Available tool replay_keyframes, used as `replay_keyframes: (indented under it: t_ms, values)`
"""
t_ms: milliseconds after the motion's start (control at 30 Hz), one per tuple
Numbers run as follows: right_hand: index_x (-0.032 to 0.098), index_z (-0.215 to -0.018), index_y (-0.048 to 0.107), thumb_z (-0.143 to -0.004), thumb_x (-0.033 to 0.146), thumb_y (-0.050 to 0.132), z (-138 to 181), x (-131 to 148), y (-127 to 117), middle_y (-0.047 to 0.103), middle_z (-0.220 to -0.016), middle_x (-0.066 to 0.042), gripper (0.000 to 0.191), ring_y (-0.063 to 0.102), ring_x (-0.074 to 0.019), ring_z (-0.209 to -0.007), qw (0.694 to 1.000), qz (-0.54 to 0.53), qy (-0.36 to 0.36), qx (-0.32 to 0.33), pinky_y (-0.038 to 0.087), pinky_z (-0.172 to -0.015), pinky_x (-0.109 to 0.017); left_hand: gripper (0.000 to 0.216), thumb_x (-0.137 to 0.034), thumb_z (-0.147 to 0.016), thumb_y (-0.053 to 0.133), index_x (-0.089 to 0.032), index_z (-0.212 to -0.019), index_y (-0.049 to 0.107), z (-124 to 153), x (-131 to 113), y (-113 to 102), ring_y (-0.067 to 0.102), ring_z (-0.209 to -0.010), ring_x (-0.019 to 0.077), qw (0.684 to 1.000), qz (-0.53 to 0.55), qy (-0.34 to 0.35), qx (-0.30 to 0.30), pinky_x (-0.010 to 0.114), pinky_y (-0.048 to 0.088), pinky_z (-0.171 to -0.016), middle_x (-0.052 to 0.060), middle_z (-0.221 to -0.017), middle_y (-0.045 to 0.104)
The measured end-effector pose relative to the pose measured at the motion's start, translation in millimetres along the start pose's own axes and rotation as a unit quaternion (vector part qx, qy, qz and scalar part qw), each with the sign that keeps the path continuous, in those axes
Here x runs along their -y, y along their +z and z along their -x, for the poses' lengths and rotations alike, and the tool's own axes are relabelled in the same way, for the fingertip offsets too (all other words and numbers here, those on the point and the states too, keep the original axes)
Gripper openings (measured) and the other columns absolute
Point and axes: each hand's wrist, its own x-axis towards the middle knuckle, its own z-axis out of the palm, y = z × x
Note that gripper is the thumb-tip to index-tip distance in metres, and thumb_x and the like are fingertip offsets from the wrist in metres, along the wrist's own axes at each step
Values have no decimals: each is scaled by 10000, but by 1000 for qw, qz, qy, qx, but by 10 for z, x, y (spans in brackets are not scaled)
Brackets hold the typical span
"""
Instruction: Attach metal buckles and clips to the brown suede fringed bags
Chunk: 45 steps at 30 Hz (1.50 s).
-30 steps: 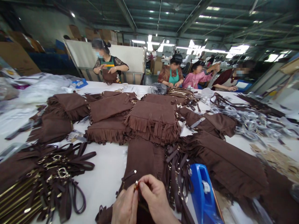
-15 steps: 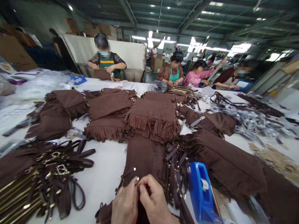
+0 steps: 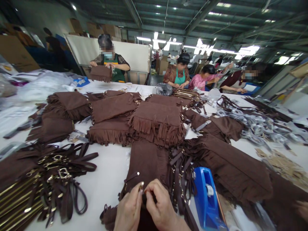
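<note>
My left hand point(image 3: 128, 207) is closed in a pinch on a small gold-coloured metal fitting point(image 3: 141, 185). Beside it, my right hand point(image 3: 160, 203) has thumb and forefinger pressed together close to that fitting; whatever lies between them is too small to make out. Both hands are over a brown fringed bag point(image 3: 144, 157) that lies lengthwise on the white table. A thin dark strap with a pale metal tip point(image 3: 137, 174) sticks out just past my left hand. The lower part of the bag is hidden by my hands.
A blue tape dispenser point(image 3: 208, 199) stands to the right. Brown straps with gold buckles point(image 3: 64, 173) lie at left. More fringed bags point(image 3: 157, 115) are piled ahead, plastic-wrapped coils point(image 3: 258, 125) at right. Co-workers sit across the table; another person's hand point(image 3: 302, 208) shows at the right edge.
My fingers have come slightly further apart, still near the fitting. Across the table, a co-worker has raised a brown fringed bag to the left. Another person's hand has appeared at the right edge.
</note>
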Motion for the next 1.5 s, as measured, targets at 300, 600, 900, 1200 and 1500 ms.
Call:
replay_keyframes:
  t_ms: [300, 600, 900, 1200, 1500]
  values:
    - [181, -770, 491, -789, 160, 484, 8, 73, 41, 510, -737, -4, 29, 508, -120, -687, 993, -77, 70, -52, 428, -635, -227, 372, -282, -907, 247, -118, -979, 572, -101, -125, -40, 644, -541, 154, 975, -123, 134, -126, 227, 521, -488, 88, -727, 712]
    - [191, -763, 451, -887, 188, 353, 84, -40, 154, 503, -728, -12, 158, 494, -118, -674, 997, -48, 63, -4, 411, -617, -221, 330, -267, -901, 286, -96, -1070, 513, 78, 30, 61, 677, -701, 151, 994, -35, 86, -60, 191, 539, -619, 115, -835, 714]
    - [190, -797, 458, -887, 187, 326, 141, -163, 142, 514, -756, -32, 160, 496, -141, -699, 998, 0, 36, 50, 419, -639, -250, 294, -322, -842, 359, -193, -964, 594, 42, -73, -26, 644, -789, 160, 951, 218, -184, 118, 224, 488, -707, 48, -898, 697]
    - [196, -731, 443, -903, 254, 349, 218, -306, 108, 498, -692, 7, 205, 495, -107, -642, 993, -25, 117, 8, 402, -606, -202, 377, -496, -748, 414, -169, -760, 601, -17, -246, -54, 477, -499, 145, 901, 287, -306, 112, 261, 345, -533, -22, -503, 522]
    - [211, -728, 441, -902, 351, 336, 485, -502, -30, 549, -668, 5, 247, 535, -120, -605, 977, 26, 202, 59, 420, -576, -202, 389, -506, -707, 497, -149, -825, 598, -26, -118, -141, 508, -518, 154, 825, 402, -395, 52, 267, 369, -538, 3, -548, 601]
